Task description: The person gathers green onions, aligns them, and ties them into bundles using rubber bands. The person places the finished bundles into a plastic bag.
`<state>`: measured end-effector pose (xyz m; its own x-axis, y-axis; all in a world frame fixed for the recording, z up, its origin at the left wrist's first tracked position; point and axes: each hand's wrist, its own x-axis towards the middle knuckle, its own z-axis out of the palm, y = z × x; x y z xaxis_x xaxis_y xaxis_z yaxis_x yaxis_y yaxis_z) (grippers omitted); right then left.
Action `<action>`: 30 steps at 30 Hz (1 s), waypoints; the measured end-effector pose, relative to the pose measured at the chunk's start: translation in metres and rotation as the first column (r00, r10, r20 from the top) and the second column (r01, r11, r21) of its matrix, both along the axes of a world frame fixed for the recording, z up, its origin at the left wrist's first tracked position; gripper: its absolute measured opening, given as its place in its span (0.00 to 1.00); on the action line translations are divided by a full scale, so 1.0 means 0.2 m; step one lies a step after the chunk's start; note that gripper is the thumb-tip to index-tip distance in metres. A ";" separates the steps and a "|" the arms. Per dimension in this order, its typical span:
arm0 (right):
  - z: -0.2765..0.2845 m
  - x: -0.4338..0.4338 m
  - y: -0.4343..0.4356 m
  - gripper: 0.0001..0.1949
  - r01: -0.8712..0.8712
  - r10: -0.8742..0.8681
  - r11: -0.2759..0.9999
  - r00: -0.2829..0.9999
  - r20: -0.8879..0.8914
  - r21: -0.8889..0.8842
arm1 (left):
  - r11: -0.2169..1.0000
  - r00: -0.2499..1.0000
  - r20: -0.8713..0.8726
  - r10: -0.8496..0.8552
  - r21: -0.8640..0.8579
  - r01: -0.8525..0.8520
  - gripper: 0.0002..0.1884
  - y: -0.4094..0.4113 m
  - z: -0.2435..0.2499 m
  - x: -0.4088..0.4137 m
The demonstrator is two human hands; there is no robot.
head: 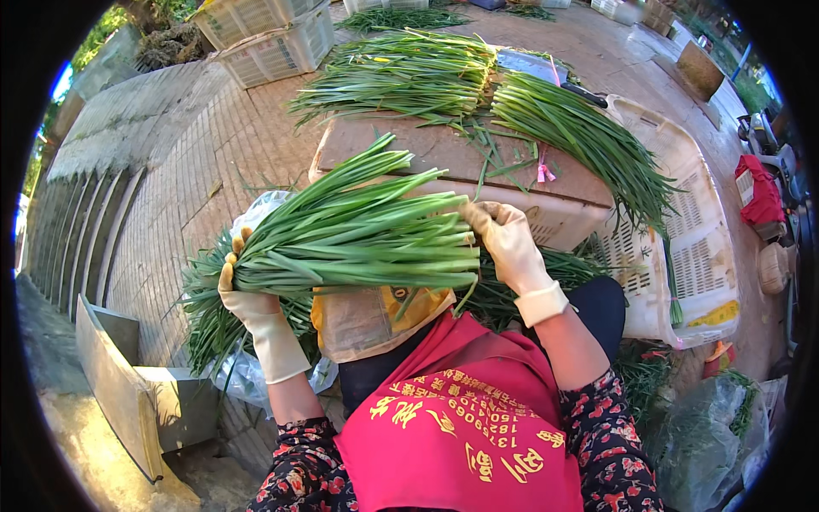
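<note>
A loose bunch of garlic chives (358,237) lies across my left hand (256,307), whose gloved fingers wrap around its leafy end. The pale stem ends fan out to the right. Beside them, my right hand (508,246), in a matching cream rubber glove, has curled fingers with the tips closed on the end of an upper stem. More chives (217,326) rest in clear plastic below my left hand. Before me, an upturned crate topped by a brown board (397,144) bears a large chive pile (409,77) and a separate bunch (569,134) to its right.
A black-handled knife (582,95) with a broad blade lies behind the right bunch. Pink ties (545,173) sit on the board. A white plastic crate (684,256) stands at right, stacked crates (275,51) at back left. Concrete slabs (121,397) lie at lower left.
</note>
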<state>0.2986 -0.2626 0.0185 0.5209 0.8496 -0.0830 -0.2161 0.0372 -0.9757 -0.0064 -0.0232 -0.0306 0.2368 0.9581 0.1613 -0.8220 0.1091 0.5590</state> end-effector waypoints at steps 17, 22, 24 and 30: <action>-0.04 -0.02 -0.09 0.16 -0.071 0.076 0.994 0.996 0.052 -0.089 | 0.986 0.982 -0.122 0.145 0.099 -0.133 0.09 -0.07 0.02 0.04; 0.03 0.00 -0.07 0.14 -0.063 0.064 0.998 0.996 -0.065 0.018 | 0.993 0.992 -0.051 0.116 0.004 -0.116 0.09 -0.02 -0.05 0.01; -0.01 -0.03 -0.02 0.13 0.069 -0.043 0.986 0.984 -0.173 0.148 | 0.999 1.000 0.014 0.012 0.032 -0.013 0.09 -0.02 -0.04 -0.01; -0.14 -0.03 0.08 0.14 0.251 -0.201 0.964 0.906 0.373 -0.088 | 0.995 0.992 0.069 -0.101 -0.017 0.103 0.07 0.00 -0.04 -0.04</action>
<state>0.2918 -0.2470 -0.0096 0.7130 0.6999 0.0430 0.1475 -0.0897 -0.9850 -0.0144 -0.0230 -0.0384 0.3229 0.9327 0.1605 -0.8417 0.2055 0.4993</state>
